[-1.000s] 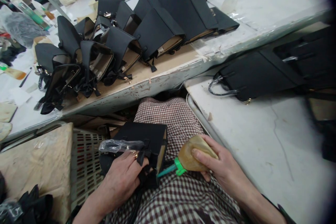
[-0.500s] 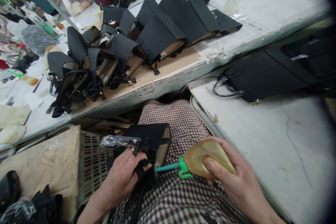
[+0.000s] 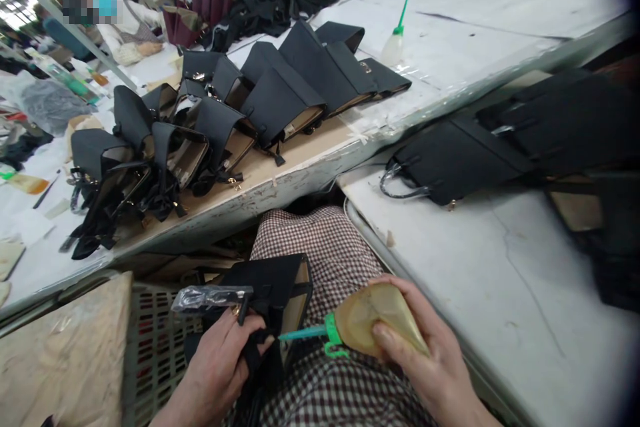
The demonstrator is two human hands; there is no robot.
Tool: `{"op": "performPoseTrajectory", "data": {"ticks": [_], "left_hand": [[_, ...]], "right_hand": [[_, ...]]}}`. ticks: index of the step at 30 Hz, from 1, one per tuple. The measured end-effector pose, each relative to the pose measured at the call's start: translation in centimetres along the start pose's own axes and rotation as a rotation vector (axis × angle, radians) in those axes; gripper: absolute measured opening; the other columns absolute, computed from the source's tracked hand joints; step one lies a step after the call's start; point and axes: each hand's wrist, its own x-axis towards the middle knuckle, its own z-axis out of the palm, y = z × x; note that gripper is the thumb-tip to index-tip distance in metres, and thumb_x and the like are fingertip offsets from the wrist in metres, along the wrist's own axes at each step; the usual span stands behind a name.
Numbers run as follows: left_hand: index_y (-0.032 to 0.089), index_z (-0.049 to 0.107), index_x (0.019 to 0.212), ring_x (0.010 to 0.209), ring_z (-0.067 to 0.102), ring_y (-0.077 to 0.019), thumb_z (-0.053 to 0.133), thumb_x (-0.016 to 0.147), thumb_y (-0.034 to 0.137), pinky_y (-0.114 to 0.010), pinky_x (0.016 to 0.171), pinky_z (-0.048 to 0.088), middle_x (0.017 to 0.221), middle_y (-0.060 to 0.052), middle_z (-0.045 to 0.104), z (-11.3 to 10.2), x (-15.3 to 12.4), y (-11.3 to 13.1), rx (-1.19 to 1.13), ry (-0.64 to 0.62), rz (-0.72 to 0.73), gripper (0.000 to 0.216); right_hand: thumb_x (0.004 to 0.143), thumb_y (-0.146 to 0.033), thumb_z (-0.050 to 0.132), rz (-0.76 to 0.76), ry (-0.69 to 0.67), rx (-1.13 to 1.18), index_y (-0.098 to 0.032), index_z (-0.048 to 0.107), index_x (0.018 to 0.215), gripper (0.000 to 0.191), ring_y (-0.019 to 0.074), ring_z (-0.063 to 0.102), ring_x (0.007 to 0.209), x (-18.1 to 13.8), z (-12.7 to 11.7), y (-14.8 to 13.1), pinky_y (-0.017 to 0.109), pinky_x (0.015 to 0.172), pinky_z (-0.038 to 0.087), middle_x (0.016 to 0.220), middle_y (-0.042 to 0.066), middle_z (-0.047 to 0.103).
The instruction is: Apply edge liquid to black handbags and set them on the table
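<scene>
A black handbag (image 3: pixel 273 280) with a beige inside rests on my lap, over a checked apron (image 3: pixel 315 233). My left hand (image 3: pixel 223 360) is closed on a black strap of this bag, near its open edge. Clear plastic wrap (image 3: pixel 210 298) covers the bag's handle just above that hand. In my right hand (image 3: pixel 420 347) is a squeeze glue bottle (image 3: pixel 377 320) of yellowish liquid, lying almost level. Its green nozzle points left, the tip at the strap beside my left fingers; whether it touches cannot be told.
Several black bags (image 3: pixel 285 93) stand along the table (image 3: pixel 300 170) ahead, with another glue bottle (image 3: pixel 393 47) behind them. More black bags (image 3: pixel 465 153) lie on the white surface at right. A plastic crate (image 3: pixel 163 327) and a brown board (image 3: pixel 65 347) are at left. A person (image 3: pixel 133 30) sits across the table.
The view has swung right and up, so the scene sits further left and lower. Both hands keep their holds, with the nozzle tip still close to the strap.
</scene>
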Motion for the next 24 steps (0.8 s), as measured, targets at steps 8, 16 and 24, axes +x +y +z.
{"op": "performPoseTrajectory", "data": {"ticks": [8, 16, 24], "left_hand": [[0.024, 0.061, 0.110, 0.085, 0.074, -0.0208, 0.057, 0.104, 0.026, -0.028, 0.076, 0.059, 0.098, -0.005, 0.075, 0.1, 0.2, 0.3, 0.037, 0.026, 0.015, 0.007], [0.024, 0.061, 0.106, 0.082, 0.072, -0.0191, 0.055, 0.107, 0.030, -0.027, 0.073, 0.057, 0.094, -0.003, 0.073, -0.5, 0.8, 1.3, 0.031, 0.059, -0.023, 0.008], [0.022, 0.061, 0.106, 0.082, 0.072, -0.0209, 0.053, 0.107, 0.030, -0.029, 0.073, 0.056, 0.092, -0.004, 0.072, -0.6, 1.7, 0.9, 0.079, 0.026, 0.020, 0.011]], "right_hand": [[0.088, -0.057, 0.078, 0.264, 0.029, 0.182, -0.024, 0.061, 0.122, 0.051, 0.0192, 0.055, 0.065, -0.4, 0.4, 0.4, 0.026, 0.043, 0.049, 0.091, 0.004, 0.065], [0.092, -0.054, 0.076, 0.271, -0.050, 0.177, -0.025, 0.061, 0.119, 0.042, 0.0168, 0.054, 0.061, 0.0, 0.3, 0.8, 0.025, 0.044, 0.048, 0.088, 0.001, 0.064], [0.086, -0.053, 0.081, 0.306, -0.104, 0.276, -0.022, 0.069, 0.107, 0.039, 0.0172, 0.055, 0.059, 1.0, 0.1, 0.5, 0.022, 0.038, 0.044, 0.080, 0.001, 0.065]]}}
